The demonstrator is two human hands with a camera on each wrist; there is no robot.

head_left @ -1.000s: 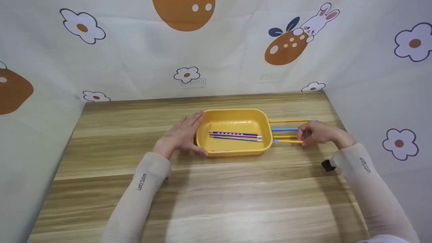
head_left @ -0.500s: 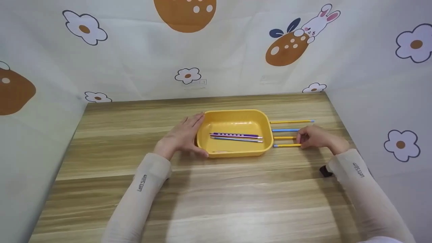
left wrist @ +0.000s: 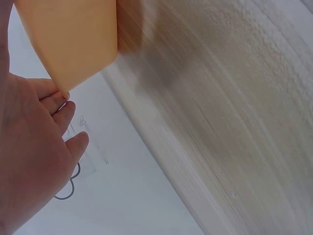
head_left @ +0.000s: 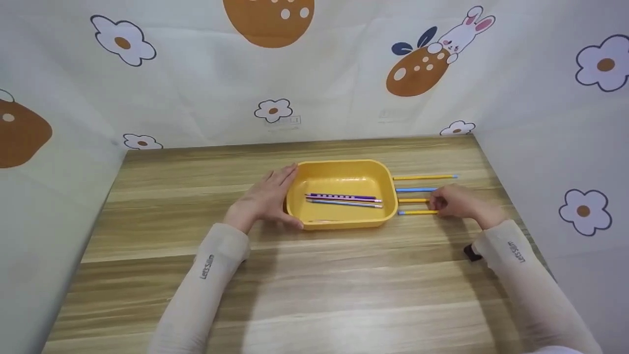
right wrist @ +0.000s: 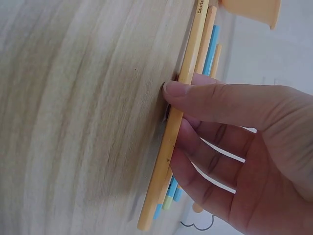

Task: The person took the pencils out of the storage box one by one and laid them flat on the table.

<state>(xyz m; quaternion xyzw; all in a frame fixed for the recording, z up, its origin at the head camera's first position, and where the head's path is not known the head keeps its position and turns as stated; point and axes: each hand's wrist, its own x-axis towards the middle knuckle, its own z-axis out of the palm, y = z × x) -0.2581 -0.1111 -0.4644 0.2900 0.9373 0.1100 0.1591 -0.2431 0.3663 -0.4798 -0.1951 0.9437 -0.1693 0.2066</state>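
My left hand [head_left: 265, 199] holds the left end of a yellow plastic box [head_left: 344, 223], fingers at the back corner and thumb at the front corner. In the left wrist view, fingertips touch the box's edge [left wrist: 78, 39]. Several pencils [head_left: 344, 200] lie inside the box, one purple with white dots. To its right, my right hand [head_left: 457, 200] pinches the nearest yellow pencil [head_left: 417, 212] between thumb and fingers, close to the table. The right wrist view shows the thumb across this pencil [right wrist: 168, 152]; its far end is out of that frame.
Beside the held pencil, a yellow pencil [head_left: 413, 200], a blue pencil [head_left: 415, 190] and another yellow pencil [head_left: 425, 177] lie roughly parallel, right of the box. A printed cloth [head_left: 344, 88] hangs behind the wooden table [head_left: 344, 285] and along its sides.
The nearest yellow pencil has shifted slightly toward the front, apart from the one behind it. My right forearm has swung a little leftward and nearer. My left hand and the box hold still.
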